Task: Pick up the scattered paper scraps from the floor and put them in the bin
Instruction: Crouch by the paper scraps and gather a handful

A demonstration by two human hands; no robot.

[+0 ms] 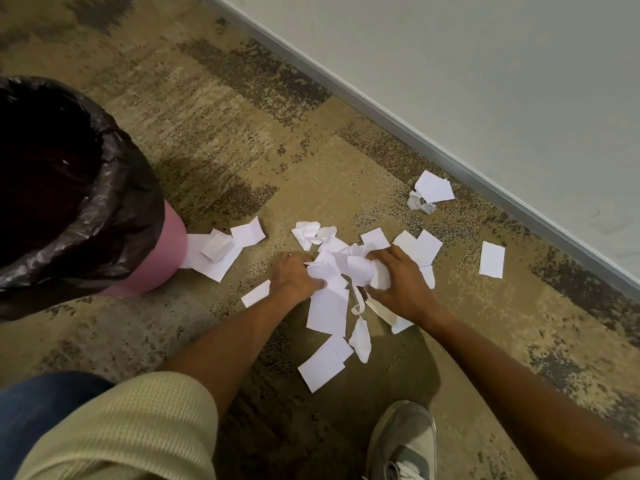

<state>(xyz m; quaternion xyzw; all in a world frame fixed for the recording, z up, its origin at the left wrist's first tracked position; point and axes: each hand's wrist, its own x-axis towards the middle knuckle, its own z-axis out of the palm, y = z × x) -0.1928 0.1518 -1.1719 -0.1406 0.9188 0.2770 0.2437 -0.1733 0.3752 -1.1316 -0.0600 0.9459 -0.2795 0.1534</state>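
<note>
The scraps [329, 271] are lying white and blank on the mottled tan and brown carpet [225, 140], some flat and rectangular, some crumpled into balls, one torn into a thin curling strip. Most are sitting in a loose heap in the middle of the floor, and both hands are working at that heap. The left hand [294, 278] is pressing in from one side with its fingers curled around crumpled paper; the right hand [401, 282] is closing from the other side, fingers half bent over a bunched wad. How tightly either is gripping, I cannot tell.

Away from the heap, about four sheets are overlapping right against the foot of the bin [152, 258]. Two pieces, one flat and one balled, are lying near the baseboard [450, 157]. One rectangle [492, 259] is lying alone beyond the right hand, and a small one is lying just beside the left wrist. Several more are trailing from the heap toward one grey shoe [403, 441].

There is one bin, pink, lined with a black bag [114, 188], standing open beside the left arm.
</note>
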